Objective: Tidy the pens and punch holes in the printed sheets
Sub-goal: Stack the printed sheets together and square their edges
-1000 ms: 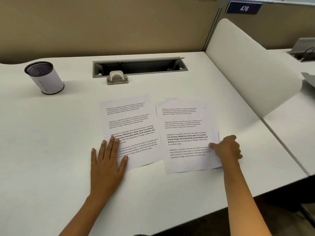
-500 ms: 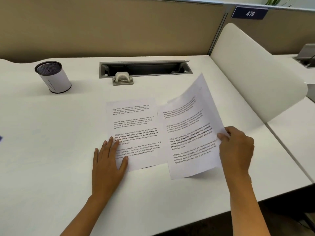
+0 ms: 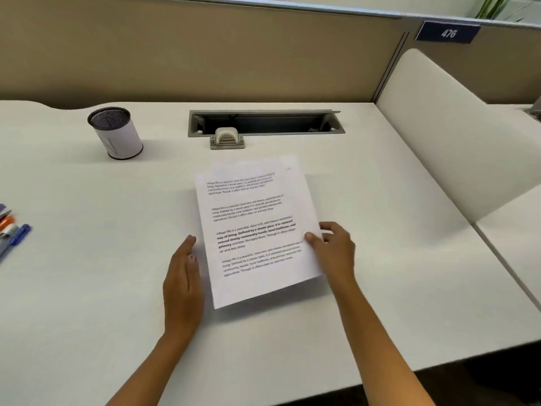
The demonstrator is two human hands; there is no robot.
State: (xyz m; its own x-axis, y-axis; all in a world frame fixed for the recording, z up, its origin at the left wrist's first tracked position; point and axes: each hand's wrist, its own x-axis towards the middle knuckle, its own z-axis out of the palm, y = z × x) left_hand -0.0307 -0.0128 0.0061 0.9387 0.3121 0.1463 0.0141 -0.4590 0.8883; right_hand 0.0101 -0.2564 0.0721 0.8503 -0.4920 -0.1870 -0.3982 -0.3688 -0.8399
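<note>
Pinched between the thumb on top and the fingers hidden under its right edge, the white printed sheets of paper (image 3: 257, 230) are held by the right hand (image 3: 333, 250), which is closed on them. The left hand (image 3: 183, 276) is flat and open, with its side pressed against the left edge of the paper; it holds nothing. The sheets lie in the middle of the white desk top (image 3: 380, 288), a little turned, and it looks like one sheet is on top of another, but the lower one can hardly be seen.

From here the risk is that the edges are not well aligned. If the right hand lets go before the left hand squares the stack, the upper sheet can slide, and then the holes would not match. The grey hole punch (image 3: 227, 139) stands well apart, near the grey cable slot (image 3: 265, 123), so the stack must be carried there and can shift on the way.

The white cylinder pen cup with dark mesh rim (image 3: 115, 133) stands far to the left. The blue and orange pens (image 3: 11, 230) lie loose at the left border of the desk, so the tidying seems not yet done.
</note>
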